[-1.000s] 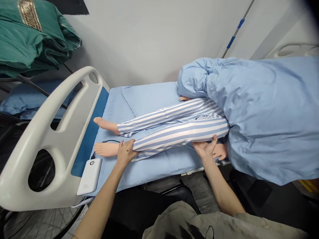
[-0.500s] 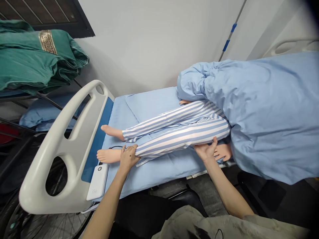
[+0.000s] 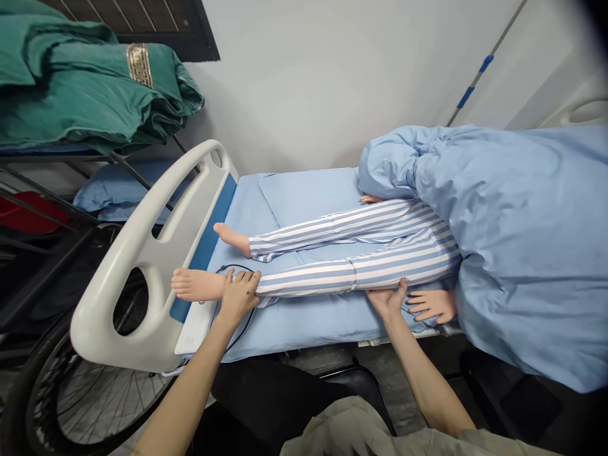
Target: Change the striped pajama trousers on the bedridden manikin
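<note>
A manikin in blue-and-white striped trousers (image 3: 327,277) lies on the bed, its upper body under a blue quilt (image 3: 527,240). My left hand (image 3: 240,294) is wrapped over the ankle of the near leg, beside the bare near foot (image 3: 197,285). Under the same leg, near the knee, my right hand (image 3: 387,301) holds it from below; the thumb shows and most fingers are hidden. The manikin's near hand (image 3: 433,305) lies just right of my right hand. Its far foot (image 3: 232,239) rests on the blue sheet (image 3: 299,190).
A white footboard (image 3: 109,253) rises at the bed's left end, with a white power bank (image 3: 194,329) and black cable (image 3: 247,323) by it. A bicycle-like wheel (image 3: 102,405) stands below. Green folded cloth (image 3: 109,95) lies on a rack at the upper left.
The manikin's near leg has straightened, its knee lower and its foot farther toward the footboard. Both my hands have stayed on it. The camera view has shifted a little.
</note>
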Motion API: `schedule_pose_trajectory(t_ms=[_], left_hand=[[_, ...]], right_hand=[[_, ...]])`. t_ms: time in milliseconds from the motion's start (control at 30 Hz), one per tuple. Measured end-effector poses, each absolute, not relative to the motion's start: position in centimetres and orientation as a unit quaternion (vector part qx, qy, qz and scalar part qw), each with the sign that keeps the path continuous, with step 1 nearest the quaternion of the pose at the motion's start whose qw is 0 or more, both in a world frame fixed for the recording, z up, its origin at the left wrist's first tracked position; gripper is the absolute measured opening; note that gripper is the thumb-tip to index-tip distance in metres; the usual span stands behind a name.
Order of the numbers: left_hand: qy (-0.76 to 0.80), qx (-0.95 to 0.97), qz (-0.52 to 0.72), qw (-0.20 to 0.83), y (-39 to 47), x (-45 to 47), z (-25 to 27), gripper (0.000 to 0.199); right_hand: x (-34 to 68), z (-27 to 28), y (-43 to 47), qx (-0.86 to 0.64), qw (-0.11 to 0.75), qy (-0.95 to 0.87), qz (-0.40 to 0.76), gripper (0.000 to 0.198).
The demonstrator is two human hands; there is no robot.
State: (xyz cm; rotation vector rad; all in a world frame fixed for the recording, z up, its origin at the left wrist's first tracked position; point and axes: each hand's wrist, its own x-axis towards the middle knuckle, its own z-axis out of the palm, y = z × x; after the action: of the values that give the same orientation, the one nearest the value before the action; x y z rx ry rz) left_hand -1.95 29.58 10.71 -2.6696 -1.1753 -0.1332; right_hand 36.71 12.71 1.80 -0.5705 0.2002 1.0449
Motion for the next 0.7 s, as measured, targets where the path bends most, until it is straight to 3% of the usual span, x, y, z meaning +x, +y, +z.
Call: schedule_pose_trajectory(t_ms=[367, 700], left_hand=[[-0.428, -0.901, -0.038, 0.063, 28.4, -1.6, 10.0, 0.042], [-0.444, -0.892, -0.084, 0.004, 27.6, -1.7, 7.5, 0.038]], right_hand=[[36.5, 0.7, 12.7, -0.304, 0.818, 0.069, 0.483, 0.053], [37.4, 4.2, 11.2, -0.345, 0.803, 0.069, 0.48, 0.059]])
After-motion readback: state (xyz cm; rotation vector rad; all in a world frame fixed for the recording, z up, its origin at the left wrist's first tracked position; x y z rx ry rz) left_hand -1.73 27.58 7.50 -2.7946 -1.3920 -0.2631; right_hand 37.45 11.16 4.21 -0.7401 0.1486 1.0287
